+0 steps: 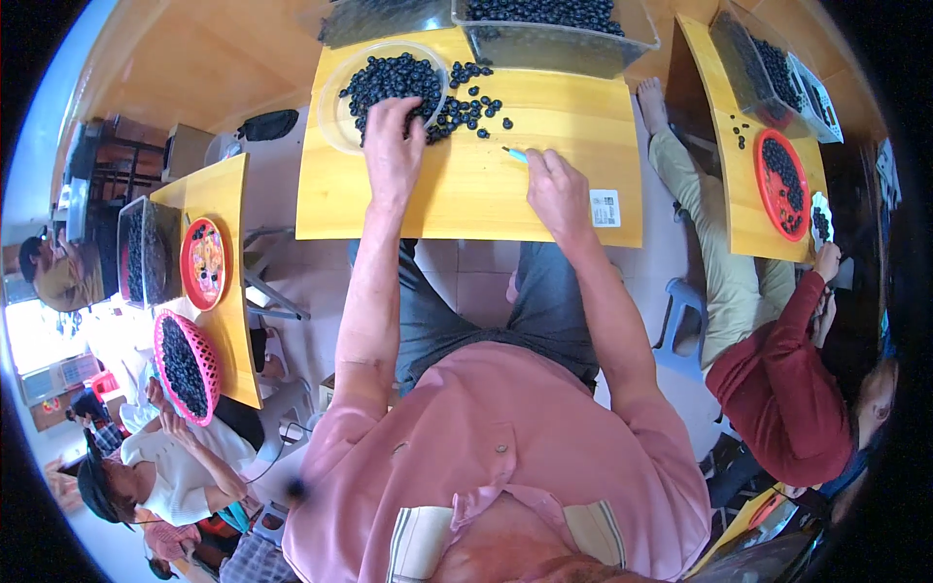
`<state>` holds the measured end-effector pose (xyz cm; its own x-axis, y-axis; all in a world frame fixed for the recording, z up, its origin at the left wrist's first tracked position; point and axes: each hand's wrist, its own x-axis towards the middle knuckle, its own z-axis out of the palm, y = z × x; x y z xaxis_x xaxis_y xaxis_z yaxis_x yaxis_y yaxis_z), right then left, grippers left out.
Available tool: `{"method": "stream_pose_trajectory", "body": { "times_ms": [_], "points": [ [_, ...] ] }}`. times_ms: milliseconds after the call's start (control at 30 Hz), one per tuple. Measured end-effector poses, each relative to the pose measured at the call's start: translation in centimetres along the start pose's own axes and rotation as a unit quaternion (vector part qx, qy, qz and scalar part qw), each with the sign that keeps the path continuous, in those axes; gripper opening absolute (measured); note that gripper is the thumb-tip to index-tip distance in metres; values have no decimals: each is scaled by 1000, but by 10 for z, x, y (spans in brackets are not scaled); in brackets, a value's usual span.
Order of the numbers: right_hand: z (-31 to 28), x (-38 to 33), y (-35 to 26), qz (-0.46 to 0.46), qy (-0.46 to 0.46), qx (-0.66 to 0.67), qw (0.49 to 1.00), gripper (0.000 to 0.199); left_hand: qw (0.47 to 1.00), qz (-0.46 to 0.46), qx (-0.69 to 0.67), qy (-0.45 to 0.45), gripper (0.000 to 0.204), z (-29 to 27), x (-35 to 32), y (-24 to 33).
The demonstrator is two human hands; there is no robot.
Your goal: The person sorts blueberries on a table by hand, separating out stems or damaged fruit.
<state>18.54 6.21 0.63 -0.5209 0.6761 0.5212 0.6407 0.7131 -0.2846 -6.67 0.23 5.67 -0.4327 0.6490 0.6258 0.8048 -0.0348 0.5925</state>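
A round clear plastic bowl (335, 121) at the back left of my yellow wooden table (437, 209) holds many small, dark, round berry-like balls (389, 78). My left hand (394, 136) reaches over its near right side, fingers curled down among the balls; the fingertips are partly hidden. Loose dark balls (476, 112) lie spread on the wood to the right of the bowl. Farther right, my right hand (556, 189) is closed round a slim turquoise-handled tool (517, 154). Its short dark tip points left toward the loose balls, apart from them.
A large clear bin (554, 53) of the same balls stands along the far edge, another bin (379, 24) beside it. A white label (604, 208) lies at the table's right. Neighbouring tables hold a red tray (782, 185), an orange tray (203, 262) and a pink basket (187, 367); people sit both sides.
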Motion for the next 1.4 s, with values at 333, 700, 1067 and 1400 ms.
{"method": "stream_pose_trajectory", "body": {
  "times_ms": [333,700,1067,1400],
  "points": [
    [2,0,0,4,5,0,1000,23,967,6,72,-243,22,63,-31,20],
    [2,1,1,-2,17,6,1000,21,987,-47,47,-144,22,54,-42,26],
    [-1,2,-1,1,10,5,1000,21,968,-194,-88,-134,23,49,-47,28],
    [1,0,-1,3,9,4,1000,26,958,-177,-194,-119,20,52,-63,29]
  ]
}}
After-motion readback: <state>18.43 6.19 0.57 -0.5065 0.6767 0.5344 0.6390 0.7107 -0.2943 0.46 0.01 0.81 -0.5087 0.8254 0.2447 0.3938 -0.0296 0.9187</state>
